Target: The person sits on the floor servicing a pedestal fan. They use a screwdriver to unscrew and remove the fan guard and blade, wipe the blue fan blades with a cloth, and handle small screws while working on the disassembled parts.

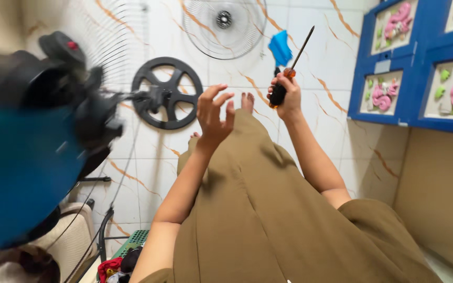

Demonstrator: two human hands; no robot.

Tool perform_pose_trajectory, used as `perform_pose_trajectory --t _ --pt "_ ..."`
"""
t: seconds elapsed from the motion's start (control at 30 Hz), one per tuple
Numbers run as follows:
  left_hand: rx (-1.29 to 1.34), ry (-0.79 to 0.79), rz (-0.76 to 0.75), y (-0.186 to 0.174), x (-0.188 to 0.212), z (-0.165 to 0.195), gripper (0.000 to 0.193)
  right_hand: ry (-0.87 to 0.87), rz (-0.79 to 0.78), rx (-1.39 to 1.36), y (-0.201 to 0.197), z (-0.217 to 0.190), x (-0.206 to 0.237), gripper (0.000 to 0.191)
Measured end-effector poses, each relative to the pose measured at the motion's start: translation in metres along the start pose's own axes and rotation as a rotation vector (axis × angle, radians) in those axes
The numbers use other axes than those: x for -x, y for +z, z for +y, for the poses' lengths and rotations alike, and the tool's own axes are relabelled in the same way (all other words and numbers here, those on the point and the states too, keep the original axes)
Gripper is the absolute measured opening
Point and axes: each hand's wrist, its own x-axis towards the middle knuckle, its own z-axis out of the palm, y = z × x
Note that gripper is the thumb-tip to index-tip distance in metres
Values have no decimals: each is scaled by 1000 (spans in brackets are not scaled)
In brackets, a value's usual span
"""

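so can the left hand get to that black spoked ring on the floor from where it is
Probably yes. The left hand is empty, fingers spread, raised in the air just right of the black spoked ring, which lies flat on the tiled floor. Nothing shows between them; the fan motor sits further left.

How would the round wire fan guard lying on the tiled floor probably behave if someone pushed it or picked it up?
The wire fan guard looks made of thin spokes, so it is probably light for its size and may flex slightly. Lying flat on the glossy tiled floor, it would likely slide rather than roll. Stood on its round rim, it could roll or tip.
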Motion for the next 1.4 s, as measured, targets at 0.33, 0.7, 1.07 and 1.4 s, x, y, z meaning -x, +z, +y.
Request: perform_pose_trajectory --t 0.33,0.7,1.07,1.4 --pt "-4 -477 -348 151 27 -72 26 146 454 76 -71 -1 -79 26" --pt "6 -957 -593 322 32 -203 26 348 629 168 -124 49 -254 11" --pt "131 -1251 -606 449 83 -328 25 155 772 486 -213 187 -458 16" --pt "173 -1350 -548 477 150 -411 21 -16 747 881 -252 278 -572 19"
